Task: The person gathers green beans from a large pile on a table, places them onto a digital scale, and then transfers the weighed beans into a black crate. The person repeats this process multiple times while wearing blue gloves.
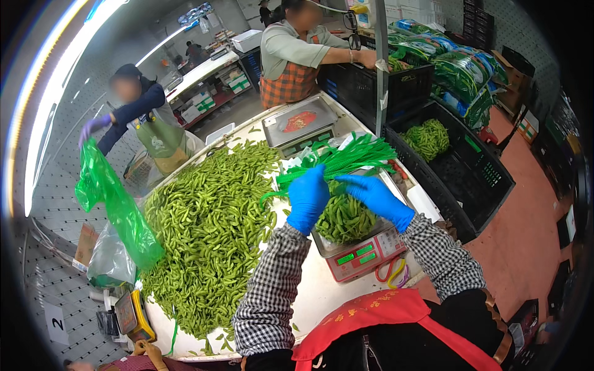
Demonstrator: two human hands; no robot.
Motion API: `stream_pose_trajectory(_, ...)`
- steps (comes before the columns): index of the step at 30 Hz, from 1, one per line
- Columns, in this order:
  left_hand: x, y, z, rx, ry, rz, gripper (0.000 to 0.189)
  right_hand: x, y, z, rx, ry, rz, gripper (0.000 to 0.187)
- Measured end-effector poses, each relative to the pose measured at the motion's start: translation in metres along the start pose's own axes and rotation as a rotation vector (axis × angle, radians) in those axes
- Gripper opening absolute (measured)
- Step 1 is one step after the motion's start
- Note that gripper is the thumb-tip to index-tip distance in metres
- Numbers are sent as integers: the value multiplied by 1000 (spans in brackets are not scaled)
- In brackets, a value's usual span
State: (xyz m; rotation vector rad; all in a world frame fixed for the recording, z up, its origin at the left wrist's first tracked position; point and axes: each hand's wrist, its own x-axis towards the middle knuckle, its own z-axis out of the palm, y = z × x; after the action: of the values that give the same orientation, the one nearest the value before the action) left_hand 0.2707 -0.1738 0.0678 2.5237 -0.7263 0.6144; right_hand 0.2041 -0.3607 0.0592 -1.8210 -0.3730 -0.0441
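A green mesh net bag full of edamame pods (345, 218) rests on the pan of a red and white digital scale (366, 257). At the bag's upper left, my left hand (307, 200), in a blue glove, has its fingers curled and a fingertip pointing up. My right hand (381, 198), also gloved in blue, reaches in from the right with its fingers stretched over the bag's top. Whether either hand grips the netting is hidden. Just beyond both hands lies a bundle of flat green mesh net sleeves (352, 155).
Loose edamame pods (209, 232) cover the left of the white table (320, 301). A second scale (301, 120) stands at the back. Black crates (487, 181) line the right. One co-worker (155, 125) lifts a green plastic bag (116, 208); another (297, 55) works behind a metal post (381, 88).
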Motion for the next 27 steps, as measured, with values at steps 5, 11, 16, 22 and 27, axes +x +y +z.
stream_pose_trajectory(5, 11, -6, -30, -260, 119, -144, 37, 4, -19, -27, 391, 361, -71, 25)
stream_pose_trajectory(11, 5, 9, -28, -136, -160, 21, 74, 8, -24, -46, 110, 348, -174, 26)
stream_pose_trajectory(16, 34, -2, -42, 252, -167, -4, 61, 8, -19, -49, 183, 262, -40, 27)
stream_pose_trajectory(22, 52, 2, -118, -824, 76, -311, 43, -25, 32, -65, 112, 114, 63, 65)
stream_pose_trajectory(27, -2, -35, -98, -999, 101, -356, 49, -42, 35, -49, -227, -237, 66, 112)
